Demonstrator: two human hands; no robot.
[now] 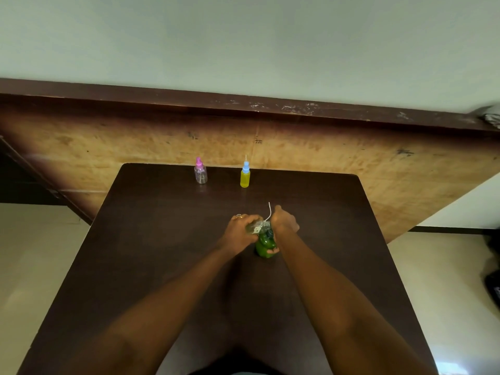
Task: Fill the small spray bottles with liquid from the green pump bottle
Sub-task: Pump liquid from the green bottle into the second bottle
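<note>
The green pump bottle [264, 246] stands mid-table. My right hand [284, 223] curls over its top, and a fingertip shows against the bottle's body. A thin white tube [269, 212] sticks up beside that hand; what it is attached to is hidden. My left hand [239, 231], with a ring on one finger, grips a small clear bottle [254, 227], tilted with its mouth at the pump's head. At the table's far edge stand a clear spray bottle with a pink cap [200, 172] and a yellow-filled spray bottle with a blue cap [245, 175].
The dark wooden table [162, 239] reaches back to a worn plywood panel [351, 158] under a dark ledge. Pale floor lies on both sides, with a dark object [493, 280] on the floor at the far right.
</note>
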